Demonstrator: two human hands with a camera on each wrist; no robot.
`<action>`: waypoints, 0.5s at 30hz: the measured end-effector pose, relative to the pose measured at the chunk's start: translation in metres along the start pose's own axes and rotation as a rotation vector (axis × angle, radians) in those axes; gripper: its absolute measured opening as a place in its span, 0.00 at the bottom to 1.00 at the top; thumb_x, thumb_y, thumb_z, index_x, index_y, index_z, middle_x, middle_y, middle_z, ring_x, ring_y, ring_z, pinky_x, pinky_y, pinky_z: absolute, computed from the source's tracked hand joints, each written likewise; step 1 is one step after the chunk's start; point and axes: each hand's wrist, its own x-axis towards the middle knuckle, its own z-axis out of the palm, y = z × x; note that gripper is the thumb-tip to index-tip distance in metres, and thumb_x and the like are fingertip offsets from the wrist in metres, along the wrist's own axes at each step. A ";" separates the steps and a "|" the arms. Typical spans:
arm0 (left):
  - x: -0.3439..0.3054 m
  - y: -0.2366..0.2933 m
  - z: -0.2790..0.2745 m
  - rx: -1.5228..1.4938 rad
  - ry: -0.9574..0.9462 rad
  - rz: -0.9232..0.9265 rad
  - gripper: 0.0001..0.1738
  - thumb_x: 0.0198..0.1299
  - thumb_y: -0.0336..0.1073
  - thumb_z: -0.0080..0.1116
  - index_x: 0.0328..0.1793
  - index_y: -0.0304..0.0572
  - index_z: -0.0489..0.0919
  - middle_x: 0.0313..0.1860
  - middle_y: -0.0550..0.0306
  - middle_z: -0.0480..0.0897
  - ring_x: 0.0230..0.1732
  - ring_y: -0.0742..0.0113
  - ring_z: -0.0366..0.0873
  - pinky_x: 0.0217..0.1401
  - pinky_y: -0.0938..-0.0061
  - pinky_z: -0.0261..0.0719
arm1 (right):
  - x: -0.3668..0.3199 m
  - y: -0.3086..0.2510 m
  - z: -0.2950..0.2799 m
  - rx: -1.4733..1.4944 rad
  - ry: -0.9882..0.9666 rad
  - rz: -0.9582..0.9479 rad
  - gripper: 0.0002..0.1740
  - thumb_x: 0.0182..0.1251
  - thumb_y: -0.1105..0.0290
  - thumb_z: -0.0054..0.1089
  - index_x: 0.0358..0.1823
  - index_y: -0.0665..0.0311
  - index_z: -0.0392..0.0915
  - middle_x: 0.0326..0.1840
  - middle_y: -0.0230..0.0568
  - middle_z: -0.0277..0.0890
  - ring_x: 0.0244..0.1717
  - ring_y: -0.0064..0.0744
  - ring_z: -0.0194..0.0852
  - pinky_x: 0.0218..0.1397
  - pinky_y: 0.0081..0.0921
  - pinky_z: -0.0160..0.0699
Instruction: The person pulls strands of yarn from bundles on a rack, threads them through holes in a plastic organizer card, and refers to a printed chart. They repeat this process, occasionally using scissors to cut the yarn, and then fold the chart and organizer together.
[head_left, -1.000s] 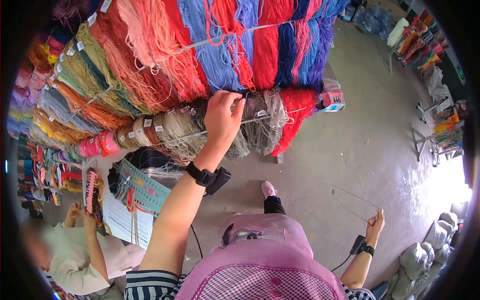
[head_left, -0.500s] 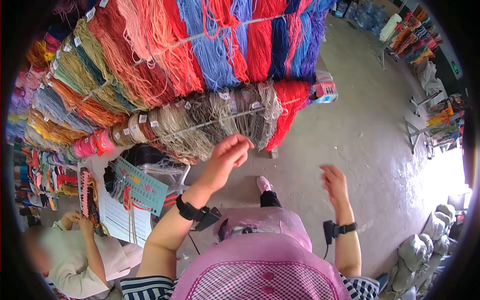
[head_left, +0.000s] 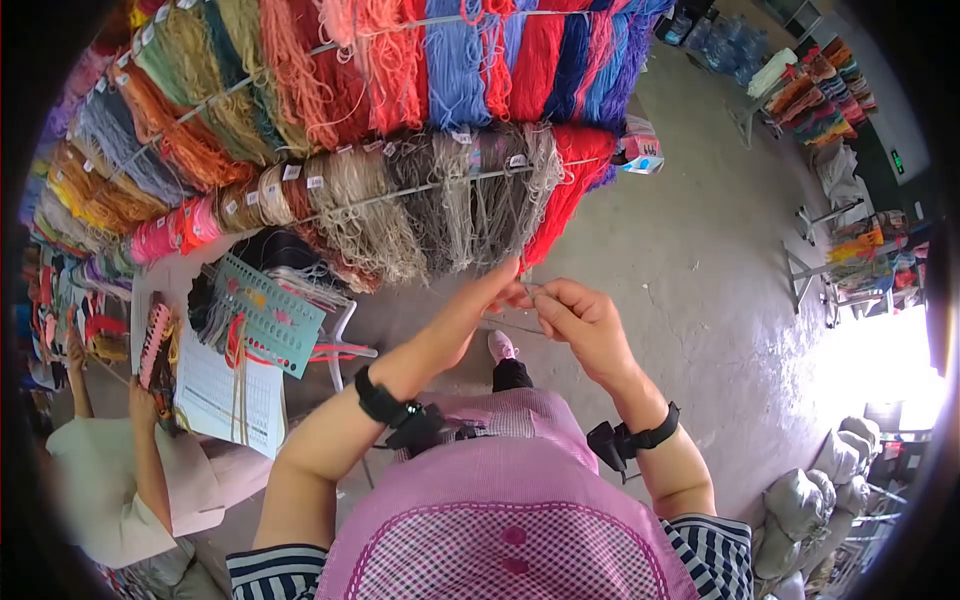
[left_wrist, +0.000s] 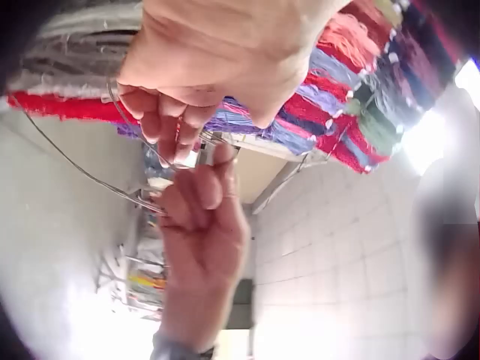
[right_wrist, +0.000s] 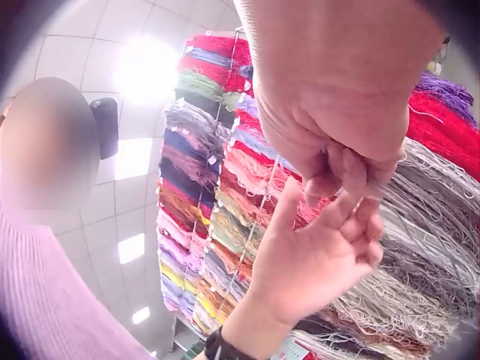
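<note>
The fingers of my right hand [head_left: 585,325] are curled in a pinch on a thin grey thread [left_wrist: 97,182], close to the centre of the head view. My left hand [head_left: 485,300] is right against them, fingertips meeting my right ones; its fingers are partly bent and the thumb stands apart, but I can't tell whether they grip the thread too. In my left wrist view, the thread bows out from my right fingers toward the upper left of the frame.

Just beyond my hands, grey skeins [head_left: 470,215] hang at upper centre with a red skein [head_left: 568,190] beside them on their right, and more coloured skeins fill the upper left. Toward the lower left lie a blue-green punched card [head_left: 268,312] holding threads and, just below it, a printed sheet [head_left: 235,400]. Another person [head_left: 150,480] is at the far lower left. My mauve apron [head_left: 480,480] fills the bottom centre, my pink shoe [head_left: 502,347] shows on the floor [head_left: 690,290] above it, and pale sacks [head_left: 795,500] are piled at lower right.
</note>
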 end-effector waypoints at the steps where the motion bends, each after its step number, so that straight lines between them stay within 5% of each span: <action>1: 0.003 0.004 0.005 -0.004 0.004 0.004 0.18 0.70 0.48 0.53 0.48 0.44 0.85 0.42 0.64 0.81 0.46 0.76 0.69 0.52 0.77 0.67 | -0.006 0.001 0.005 -0.004 -0.005 0.001 0.13 0.76 0.66 0.52 0.46 0.67 0.81 0.24 0.24 0.70 0.24 0.11 0.60 0.27 0.12 0.58; 4: 0.015 0.010 0.017 0.004 -0.001 0.111 0.22 0.74 0.47 0.48 0.54 0.35 0.81 0.53 0.50 0.82 0.55 0.65 0.77 0.61 0.69 0.71 | -0.015 -0.001 0.012 -0.069 0.026 -0.027 0.14 0.76 0.66 0.50 0.46 0.67 0.82 0.26 0.25 0.73 0.25 0.12 0.62 0.30 0.13 0.63; 7: 0.013 0.016 0.022 -0.207 -0.097 0.059 0.22 0.74 0.48 0.48 0.55 0.34 0.80 0.55 0.47 0.82 0.60 0.61 0.77 0.64 0.66 0.72 | -0.019 -0.001 0.008 -0.006 0.072 0.072 0.15 0.77 0.65 0.49 0.48 0.67 0.82 0.31 0.28 0.79 0.28 0.13 0.66 0.33 0.16 0.69; 11: 0.001 0.019 0.015 -0.310 -0.121 0.089 0.21 0.74 0.47 0.47 0.55 0.36 0.79 0.53 0.47 0.83 0.59 0.60 0.79 0.61 0.64 0.76 | -0.016 0.006 0.003 0.144 0.144 -0.050 0.16 0.77 0.64 0.50 0.50 0.69 0.81 0.43 0.33 0.82 0.30 0.14 0.67 0.36 0.17 0.70; 13: -0.010 0.018 0.003 -0.405 0.008 0.097 0.19 0.74 0.47 0.46 0.51 0.39 0.80 0.45 0.51 0.85 0.48 0.63 0.82 0.55 0.66 0.79 | -0.015 0.002 -0.006 0.188 0.165 -0.072 0.16 0.77 0.63 0.51 0.50 0.69 0.81 0.46 0.34 0.83 0.30 0.15 0.67 0.36 0.17 0.70; 15: -0.022 0.007 -0.023 -0.446 0.003 0.187 0.20 0.76 0.48 0.43 0.46 0.39 0.78 0.29 0.61 0.78 0.29 0.75 0.71 0.37 0.78 0.71 | -0.012 -0.009 -0.030 0.254 0.247 -0.059 0.16 0.76 0.63 0.52 0.46 0.69 0.80 0.39 0.30 0.80 0.27 0.15 0.62 0.32 0.16 0.65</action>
